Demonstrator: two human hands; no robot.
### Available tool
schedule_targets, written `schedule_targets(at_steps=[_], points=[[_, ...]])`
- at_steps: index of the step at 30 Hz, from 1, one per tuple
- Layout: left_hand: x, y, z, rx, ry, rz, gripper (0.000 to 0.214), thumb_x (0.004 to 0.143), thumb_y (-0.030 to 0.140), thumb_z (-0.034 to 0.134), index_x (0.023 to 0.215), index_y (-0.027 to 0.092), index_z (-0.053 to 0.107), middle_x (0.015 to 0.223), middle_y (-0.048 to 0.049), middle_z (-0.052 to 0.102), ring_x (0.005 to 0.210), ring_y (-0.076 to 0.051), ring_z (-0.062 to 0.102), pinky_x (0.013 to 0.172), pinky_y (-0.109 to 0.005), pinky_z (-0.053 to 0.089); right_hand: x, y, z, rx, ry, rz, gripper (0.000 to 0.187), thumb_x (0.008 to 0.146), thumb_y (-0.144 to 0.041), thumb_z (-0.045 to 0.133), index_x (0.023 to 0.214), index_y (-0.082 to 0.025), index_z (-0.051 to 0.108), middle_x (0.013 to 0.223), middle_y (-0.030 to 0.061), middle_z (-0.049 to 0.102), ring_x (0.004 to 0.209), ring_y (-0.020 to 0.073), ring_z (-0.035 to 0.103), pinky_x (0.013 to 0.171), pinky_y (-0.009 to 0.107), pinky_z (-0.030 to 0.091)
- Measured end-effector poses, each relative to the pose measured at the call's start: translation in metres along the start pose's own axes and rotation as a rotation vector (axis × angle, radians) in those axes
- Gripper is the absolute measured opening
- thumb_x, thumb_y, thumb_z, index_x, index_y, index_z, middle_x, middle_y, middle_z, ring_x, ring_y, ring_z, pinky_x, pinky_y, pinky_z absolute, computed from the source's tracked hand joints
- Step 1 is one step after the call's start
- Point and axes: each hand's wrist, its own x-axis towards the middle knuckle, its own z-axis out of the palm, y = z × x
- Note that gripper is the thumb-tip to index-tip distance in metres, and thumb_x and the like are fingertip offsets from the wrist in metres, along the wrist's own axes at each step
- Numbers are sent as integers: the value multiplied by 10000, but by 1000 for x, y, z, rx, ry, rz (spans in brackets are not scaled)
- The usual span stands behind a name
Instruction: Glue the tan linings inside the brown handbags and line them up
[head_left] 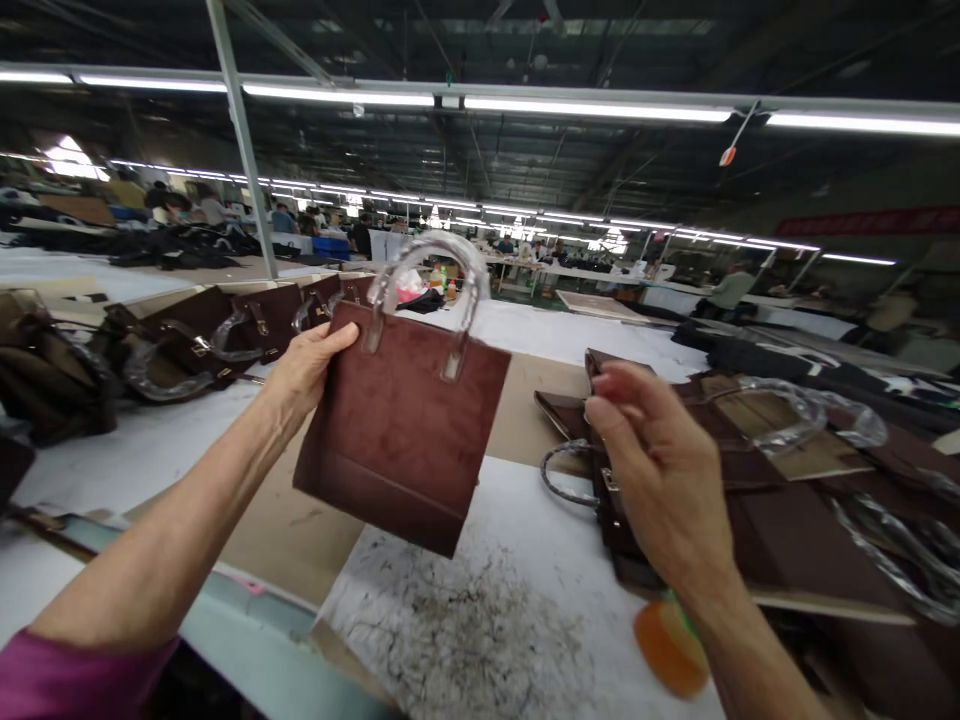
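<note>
My left hand point(307, 365) grips the upper left edge of a dark brown handbag panel point(405, 425), thumb on its near face. The panel is held up over the table, tilted a little. Its arched handle point(472, 270) stands upright, wrapped in clear plastic. Raised at the right is my right hand point(660, 460), fingers curled towards the thumb; the fingertips are blurred, and whether anything is between them cannot be made out. Just behind it lies a dark brown bag piece point(607, 500) with a looped handle point(566, 475) and metal fittings, partly hidden by the hand.
More brown bag pieces with plastic-wrapped handles point(795, 420) are piled at the right; a row of brown bags point(202, 330) lines the left. An orange container point(671, 645) stands beneath my right wrist. The white table covering point(480, 620) has dark smudges. A metal post point(244, 140) rises behind.
</note>
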Motion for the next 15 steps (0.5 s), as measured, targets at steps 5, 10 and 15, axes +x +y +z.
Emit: schedule_targets(at_steps=[5, 10, 15], points=[[-16, -28, -18, -208, 179, -16, 500, 552, 339, 840, 976, 134, 670, 847, -33, 718, 811, -182, 654, 798, -244, 514, -52, 29, 42, 274, -468, 310, 417, 787, -395, 606, 1141, -177, 576, 1047, 83, 658, 925, 258, 599, 803, 357, 469], [-55, -61, -15, -290, 300, -12, 513, 560, 409, 829, 981, 162, 672, 889, -20, 720, 935, -227, 646, 874, -296, 516, -58, 26, 77, 186, -513, 184, 201, 814, -143, 478, 961, -184, 610, 879, 17, 674, 822, 212, 609, 692, 289, 459], [-102, -84, -29, -401, 278, -85, 449, 606, 488, 784, 974, 253, 679, 1009, 1, 709, 1102, -264, 584, 920, -347, 520, -25, 23, 63, -62, -526, -72, 183, 810, -84, 529, 660, -189, 517, 711, 10, 562, 704, 194, 512, 647, 296, 353]])
